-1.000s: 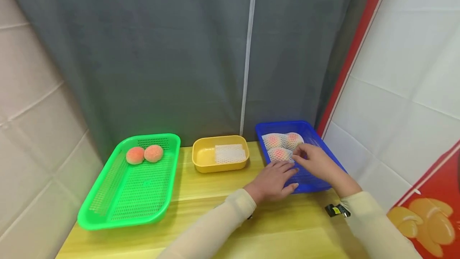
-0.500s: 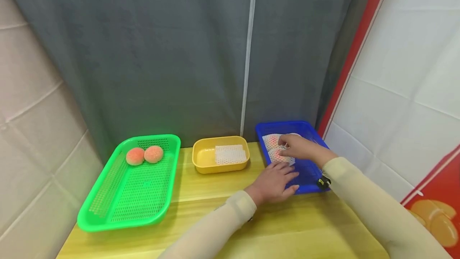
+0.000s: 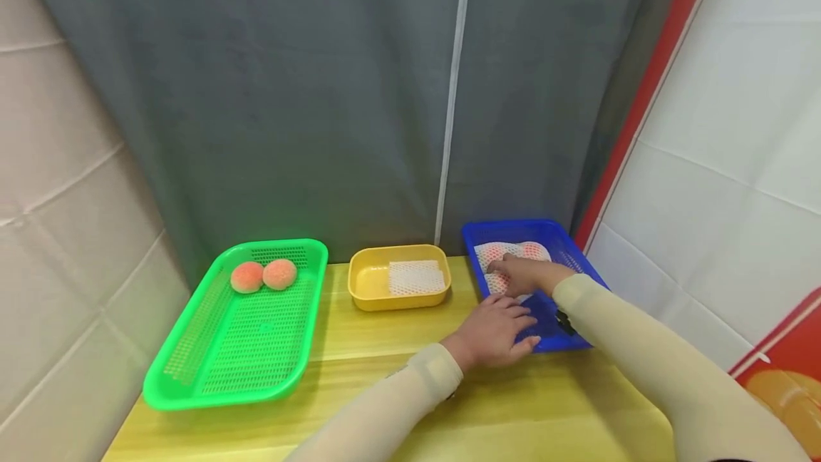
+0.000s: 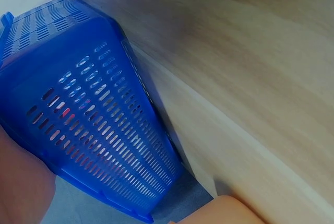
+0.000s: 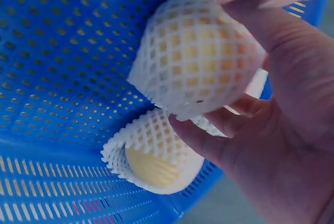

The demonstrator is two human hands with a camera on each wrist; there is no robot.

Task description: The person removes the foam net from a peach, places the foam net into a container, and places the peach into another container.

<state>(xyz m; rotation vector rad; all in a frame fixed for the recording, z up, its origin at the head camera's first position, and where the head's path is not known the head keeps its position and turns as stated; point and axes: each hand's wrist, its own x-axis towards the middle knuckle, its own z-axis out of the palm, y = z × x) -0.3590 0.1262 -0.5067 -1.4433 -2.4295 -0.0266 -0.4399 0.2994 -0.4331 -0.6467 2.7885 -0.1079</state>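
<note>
In the head view, several peaches in white foam nets lie in a blue basket, one netted peach towards its back. My right hand reaches in from the right. Seen from the right wrist, its fingers curl round a netted peach, partly covering it. Just below that, another netted peach shows pale yellow through the net's open end. My left hand lies over the basket's near left edge with fingers extended. The left wrist view shows mostly the slotted basket wall.
Left on the wooden table stands a green basket with two bare peaches. Between the baskets sits a yellow tray holding flat white foam nets. A grey curtain hangs behind, with a white wall at right.
My right hand has moved left and down from the basket's right part onto the peaches, its forearm swinging further in. The left hand stays at the edge. The view has shifted slightly.
</note>
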